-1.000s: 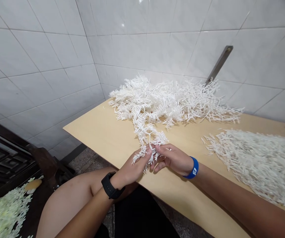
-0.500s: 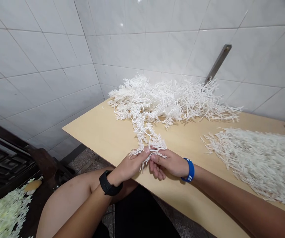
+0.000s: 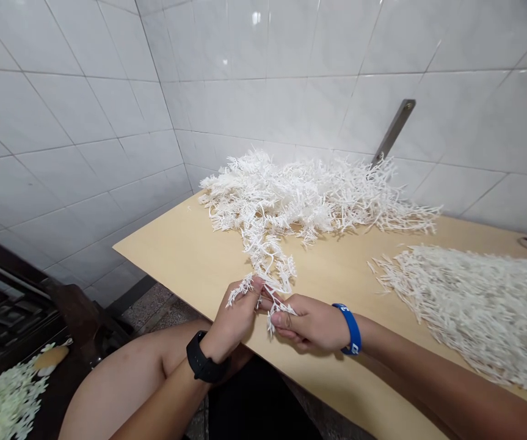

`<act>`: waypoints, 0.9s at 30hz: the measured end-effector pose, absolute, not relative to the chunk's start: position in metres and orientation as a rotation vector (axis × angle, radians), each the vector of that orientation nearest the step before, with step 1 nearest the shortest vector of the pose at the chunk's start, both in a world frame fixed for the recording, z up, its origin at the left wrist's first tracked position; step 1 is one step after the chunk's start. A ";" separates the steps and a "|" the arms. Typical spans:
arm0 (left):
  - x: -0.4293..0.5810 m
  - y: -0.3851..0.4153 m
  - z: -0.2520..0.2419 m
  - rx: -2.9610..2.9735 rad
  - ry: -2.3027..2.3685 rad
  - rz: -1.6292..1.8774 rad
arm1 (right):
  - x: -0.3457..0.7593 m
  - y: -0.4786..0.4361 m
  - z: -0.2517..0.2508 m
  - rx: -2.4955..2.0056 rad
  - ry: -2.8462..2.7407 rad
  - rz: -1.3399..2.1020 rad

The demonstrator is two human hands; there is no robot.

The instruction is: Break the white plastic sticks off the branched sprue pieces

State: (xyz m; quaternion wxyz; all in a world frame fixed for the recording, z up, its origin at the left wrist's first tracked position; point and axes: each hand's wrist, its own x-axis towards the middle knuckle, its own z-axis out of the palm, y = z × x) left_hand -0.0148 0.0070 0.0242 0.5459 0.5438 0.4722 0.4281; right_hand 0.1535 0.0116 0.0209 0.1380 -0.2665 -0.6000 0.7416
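Both my hands meet at the near edge of the light wooden table (image 3: 190, 260). My left hand (image 3: 234, 318), with a black watch on its wrist, pinches a white plastic sprig (image 3: 270, 269) with closed fingers. My right hand (image 3: 311, 321), wearing a blue wristband, is closed on the same sprig just to the right. The sprig trails up towards a big tangled heap of white plastic sprigs (image 3: 300, 195) by the wall.
A second pile of white straight pieces (image 3: 474, 299) lies on the table's right. A dark metal bracket (image 3: 391, 131) slants on the tiled wall. Pale green plastic leaves (image 3: 2, 403) lie low at the left beside dark wooden furniture (image 3: 11, 293). My bare knee is under the table edge.
My hands have drawn the sprig a little nearer to me, to the table's edge. The right hand has closed tighter, and the view has tilted slightly down.
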 end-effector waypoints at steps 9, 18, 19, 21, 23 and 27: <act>-0.009 0.006 0.013 1.116 1.041 1.098 | 0.158 0.008 0.038 -1.155 -2.328 1.416; -0.010 0.001 0.016 1.345 0.938 1.019 | 0.174 -0.017 0.036 -1.214 -1.733 2.034; -0.011 0.002 0.015 1.339 0.930 1.011 | 0.175 -0.022 0.038 -1.214 -1.697 2.055; -0.012 0.005 0.013 1.235 0.950 1.031 | 0.179 -0.035 0.044 -1.214 -1.754 2.018; -0.012 0.008 0.013 1.091 0.986 1.080 | 0.186 -0.051 0.050 -1.208 -1.912 1.895; -0.011 0.008 0.017 1.029 0.993 1.091 | 0.212 -0.066 0.047 -1.342 -2.054 1.389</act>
